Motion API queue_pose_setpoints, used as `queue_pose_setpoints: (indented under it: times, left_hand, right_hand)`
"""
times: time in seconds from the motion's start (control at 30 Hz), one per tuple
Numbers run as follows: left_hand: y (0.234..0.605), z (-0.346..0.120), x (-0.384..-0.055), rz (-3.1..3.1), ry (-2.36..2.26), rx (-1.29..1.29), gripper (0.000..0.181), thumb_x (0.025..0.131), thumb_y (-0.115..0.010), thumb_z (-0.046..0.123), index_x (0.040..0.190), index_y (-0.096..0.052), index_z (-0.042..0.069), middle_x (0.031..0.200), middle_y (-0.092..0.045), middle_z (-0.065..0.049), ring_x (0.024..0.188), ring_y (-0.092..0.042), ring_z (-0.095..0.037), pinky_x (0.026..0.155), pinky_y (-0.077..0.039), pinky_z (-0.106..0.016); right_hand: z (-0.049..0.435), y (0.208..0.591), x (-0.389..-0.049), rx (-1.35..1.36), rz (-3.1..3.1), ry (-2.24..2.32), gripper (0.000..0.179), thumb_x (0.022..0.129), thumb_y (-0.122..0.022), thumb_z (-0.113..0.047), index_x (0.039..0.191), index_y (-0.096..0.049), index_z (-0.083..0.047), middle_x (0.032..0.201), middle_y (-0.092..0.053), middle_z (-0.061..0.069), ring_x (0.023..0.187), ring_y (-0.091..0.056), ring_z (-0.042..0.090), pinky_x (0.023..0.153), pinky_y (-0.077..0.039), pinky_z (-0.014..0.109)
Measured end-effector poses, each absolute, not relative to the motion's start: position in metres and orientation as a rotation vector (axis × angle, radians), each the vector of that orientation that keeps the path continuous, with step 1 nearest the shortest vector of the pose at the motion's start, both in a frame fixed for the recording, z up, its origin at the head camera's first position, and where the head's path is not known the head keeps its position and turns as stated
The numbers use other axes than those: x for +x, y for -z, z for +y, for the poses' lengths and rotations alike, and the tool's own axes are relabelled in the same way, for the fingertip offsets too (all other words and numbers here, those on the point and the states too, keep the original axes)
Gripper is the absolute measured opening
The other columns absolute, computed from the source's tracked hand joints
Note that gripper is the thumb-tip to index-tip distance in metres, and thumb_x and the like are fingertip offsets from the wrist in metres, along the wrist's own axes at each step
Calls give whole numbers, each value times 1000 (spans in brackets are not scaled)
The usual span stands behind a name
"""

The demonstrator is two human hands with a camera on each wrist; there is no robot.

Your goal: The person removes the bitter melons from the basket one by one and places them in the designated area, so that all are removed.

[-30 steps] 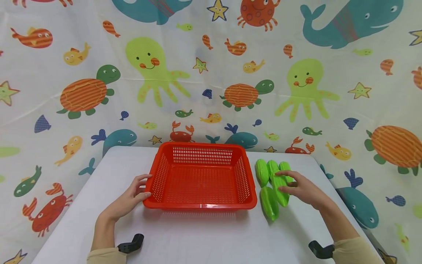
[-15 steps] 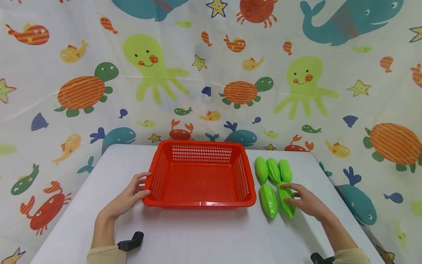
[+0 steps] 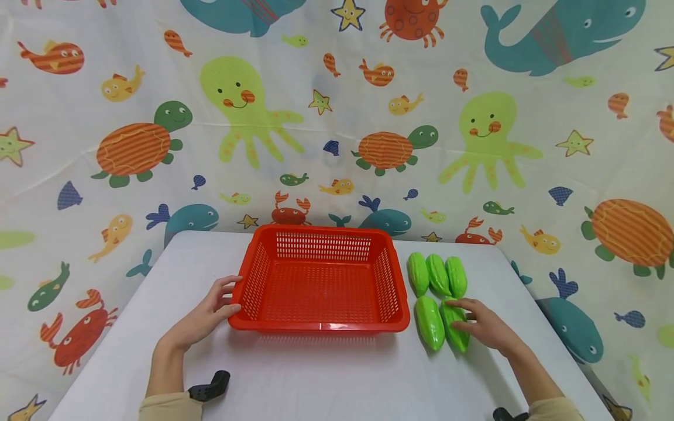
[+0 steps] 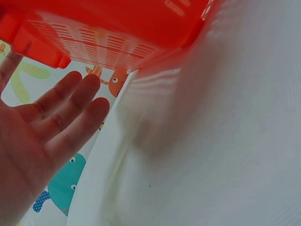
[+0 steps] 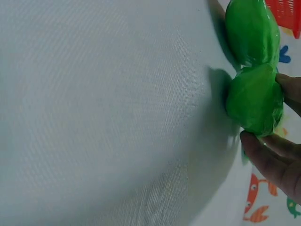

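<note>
A red plastic basket [image 3: 321, 325] with slotted walls stands on the white table. My left hand [image 3: 206, 313] lies at its left side, fingertips and thumb touching the rim; in the left wrist view the left fingers [image 4: 70, 136] are nearly straight beneath the basket's edge. To the basket's right, several glossy green ridged cucumber-like vegetables lie in two rows. My right hand [image 3: 487, 326] holds the front right cucumber-like vegetable [image 3: 454, 328] between thumb and fingers. In the right wrist view this vegetable [image 5: 254, 101] is end-on, beside the front left one [image 5: 251, 33].
Behind, a back row of green vegetables [image 3: 436, 275] lies along the basket's right side. A white cloth with sea-animal prints [image 3: 337, 117] hangs behind the table [image 3: 316, 380]. Black wrist devices [image 3: 210, 387] are worn on both arms.
My right hand has drawn one green vegetable from the back group toward the front right, setting it alongside the front left one. The left hand has stayed at the basket's rim.
</note>
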State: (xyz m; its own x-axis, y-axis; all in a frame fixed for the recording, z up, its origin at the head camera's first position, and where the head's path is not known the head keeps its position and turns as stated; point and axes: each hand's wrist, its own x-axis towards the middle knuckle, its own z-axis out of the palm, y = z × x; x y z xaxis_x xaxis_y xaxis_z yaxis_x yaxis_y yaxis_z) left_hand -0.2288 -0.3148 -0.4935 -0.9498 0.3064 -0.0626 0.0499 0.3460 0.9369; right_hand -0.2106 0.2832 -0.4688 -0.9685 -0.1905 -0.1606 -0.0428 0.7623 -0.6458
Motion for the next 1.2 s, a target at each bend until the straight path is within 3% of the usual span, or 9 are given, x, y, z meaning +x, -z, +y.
queue_pose_setpoints:
  times: [0.87, 1.2]
  left_hand:
    - [495, -315, -228, 2377, -1647, 331, 69, 94, -62, 32, 149, -21, 27, 150, -28, -18, 129, -42, -43, 93, -50, -54]
    - [494, -315, -229, 2374, -1661, 335, 68, 94, -62, 31, 149, -22, 27, 148, -29, -17, 128, -43, -43, 93, -50, -53]
  right_hand:
    - [289, 474, -214, -24, 2608, 1167, 58, 90, -70, -32, 139, -52, -7, 148, -35, 28, 125, -44, 54, 93, -48, 58]
    - [301, 465, -214, -37, 2529, 1227, 60, 93, -66, -30, 143, -46, -3, 149, -34, 30, 125, -46, 51, 91, -52, 49]
